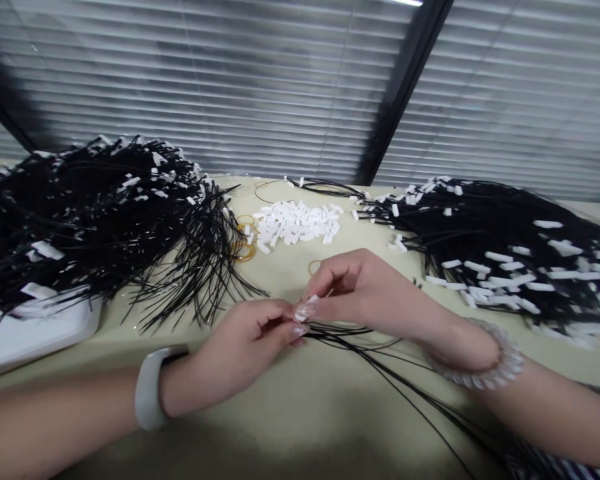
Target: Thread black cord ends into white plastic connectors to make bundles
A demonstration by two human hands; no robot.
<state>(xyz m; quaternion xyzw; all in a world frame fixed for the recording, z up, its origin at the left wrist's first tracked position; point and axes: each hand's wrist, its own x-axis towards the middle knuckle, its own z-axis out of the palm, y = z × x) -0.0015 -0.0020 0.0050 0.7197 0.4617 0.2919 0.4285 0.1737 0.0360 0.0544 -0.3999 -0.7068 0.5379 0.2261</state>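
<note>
Near the middle of the table my left hand [245,350] pinches the ends of several thin black cables [365,350], which trail off to the lower right under my right wrist. My right hand [365,297] meets it fingertip to fingertip, thumb and fingers pressed together at the cable ends. Something small and white shows at those fingertips; whether it is a connector or a nail is hard to tell. Just beyond the hands lies a pile of small white connectors [297,223].
A large heap of black cables with white ends [95,213] fills the left, beside a white tray [40,333]. Another cable bundle [505,233] lies at the right. Yellow rubber bands [243,251] rest by the connectors. Window blinds [230,80] stand behind the table [290,420].
</note>
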